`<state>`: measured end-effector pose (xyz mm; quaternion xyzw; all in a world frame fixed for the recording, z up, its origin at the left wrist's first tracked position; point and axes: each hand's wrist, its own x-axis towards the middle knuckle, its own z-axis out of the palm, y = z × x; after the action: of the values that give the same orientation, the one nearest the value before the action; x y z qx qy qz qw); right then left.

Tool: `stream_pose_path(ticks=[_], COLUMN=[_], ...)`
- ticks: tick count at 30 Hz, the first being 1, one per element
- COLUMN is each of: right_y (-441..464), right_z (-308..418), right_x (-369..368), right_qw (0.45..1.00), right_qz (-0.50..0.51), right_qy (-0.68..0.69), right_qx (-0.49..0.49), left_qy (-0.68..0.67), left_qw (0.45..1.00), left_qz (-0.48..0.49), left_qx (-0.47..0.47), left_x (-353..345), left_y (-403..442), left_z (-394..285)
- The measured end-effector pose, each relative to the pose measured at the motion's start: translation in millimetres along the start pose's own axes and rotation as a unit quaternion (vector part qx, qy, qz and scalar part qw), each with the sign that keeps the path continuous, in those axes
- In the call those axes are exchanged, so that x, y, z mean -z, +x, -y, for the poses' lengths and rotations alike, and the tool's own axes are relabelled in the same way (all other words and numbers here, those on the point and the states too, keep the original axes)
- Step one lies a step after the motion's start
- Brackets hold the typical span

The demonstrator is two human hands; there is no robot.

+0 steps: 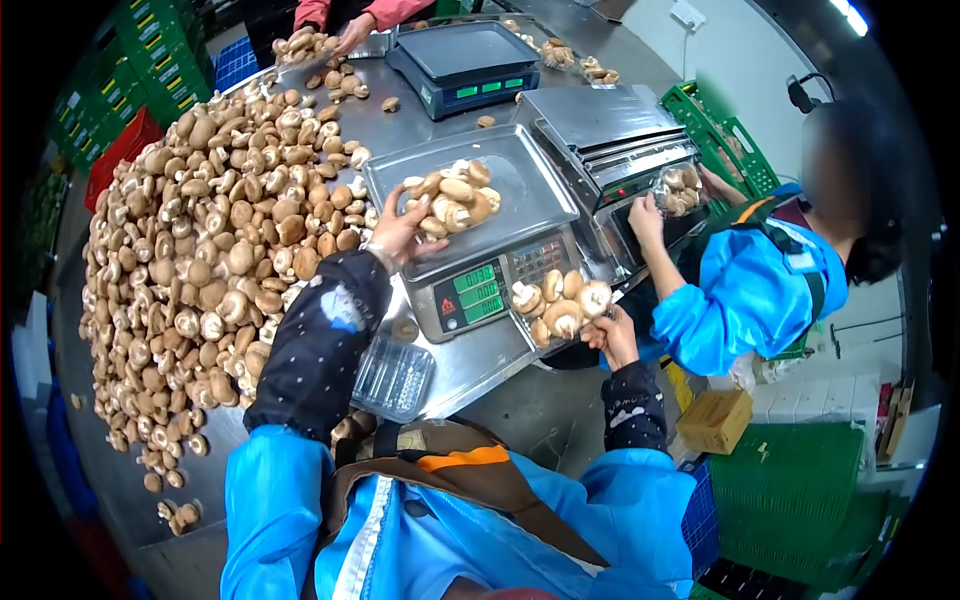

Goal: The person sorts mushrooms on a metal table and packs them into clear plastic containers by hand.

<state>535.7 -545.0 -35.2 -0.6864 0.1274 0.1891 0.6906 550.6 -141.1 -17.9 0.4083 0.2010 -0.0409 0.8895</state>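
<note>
My left hand [402, 228] is curved around the left side of a pack of shiitake mushrooms [455, 200], which is on or just above the metal pan [535, 190] of a digital scale. Green digits glow on the scale's display [478, 295]. Off the scale's front right corner, my right hand [613, 338] grips the edge of a clear plastic tray filled with shiitake mushrooms [562, 305], stems and caps showing. Empty clear plastic trays [394, 378] lie at the table's near edge, below my left forearm.
A large heap of loose mushrooms [215, 250] covers the table's left side. Across stands another scale [465, 65], near a person's hands [352, 35]. To the right, a co-worker in blue [745, 290] holds a mushroom pack [680, 190] at a wrapping machine [610, 140]. A cardboard box [715, 420] sits lower right.
</note>
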Motion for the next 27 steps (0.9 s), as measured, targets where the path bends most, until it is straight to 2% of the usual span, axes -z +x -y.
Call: stream_pose_path(ticks=[2,5,8,9,13,14,15,16,17,18,19,20,21,22,24,25,26,27], right_y=[0,5,12,13,10,5,-3,-12,-31,-40,-49,-62,-76,-78,-93,-100,-106,-109], right_z=[-8,-21,-27,-27,-21,-21,-19,-12,6,10,12,11,12,-3,-13,-22,-31,-40], right_x=[3,10,10,11,17,19,15,8,-17,-40,-66,-98,-129,-151,-198,-213,-226,-236], right_qw=[1.0,0.999,0.999,0.999,0.993,0.98,0.938,0.867,0.86,0.869,0.873,0.878,0.905,0.85,0.715,0.686,0.656,0.638], right_qz=[-0.006,-0.013,-0.011,-0.016,-0.05,-0.097,-0.154,-0.205,-0.208,-0.179,-0.111,-0.059,0.048,0.153,0.303,0.339,0.373,0.387], right_qy=[-0.007,-0.018,-0.016,-0.015,-0.096,-0.174,-0.295,-0.407,-0.413,-0.388,-0.369,-0.357,-0.343,-0.373,-0.432,-0.448,-0.463,-0.477], right_qx=[-0.011,-0.031,-0.041,-0.039,-0.054,-0.003,0.101,0.203,0.215,0.248,0.3,0.313,0.248,0.339,0.459,0.462,0.466,0.465], left_qy=[0.08,0.196,0.231,0.211,0.304,0.326,0.349,0.403,0.437,0.471,0.558,0.636,0.664,0.702,0.764,0.785,0.812,0.818], left_qw=[0.994,0.977,0.971,0.975,0.949,0.94,0.93,0.905,0.884,0.86,0.799,0.727,0.716,0.675,0.613,0.592,0.546,0.536], left_qz=[-0.078,-0.085,-0.06,-0.066,-0.048,-0.041,-0.059,-0.08,-0.093,-0.104,-0.077,-0.048,0.006,0.061,0.105,0.105,0.098,0.098], left_qx=[0.008,0.013,0.013,-0.008,-0.074,-0.095,-0.103,-0.111,-0.139,-0.165,-0.211,-0.253,-0.214,-0.218,-0.17,-0.151,-0.183,-0.184], left_x=[-5,-3,9,22,65,80,83,89,99,106,104,100,95,95,96,99,108,118], left_y=[12,3,-30,-38,-106,-122,-142,-159,-172,-182,-194,-205,-212,-216,-224,-225,-224,-221], left_z=[0,-9,-16,-13,-6,0,2,5,16,27,29,27,25,26,27,30,36,43])
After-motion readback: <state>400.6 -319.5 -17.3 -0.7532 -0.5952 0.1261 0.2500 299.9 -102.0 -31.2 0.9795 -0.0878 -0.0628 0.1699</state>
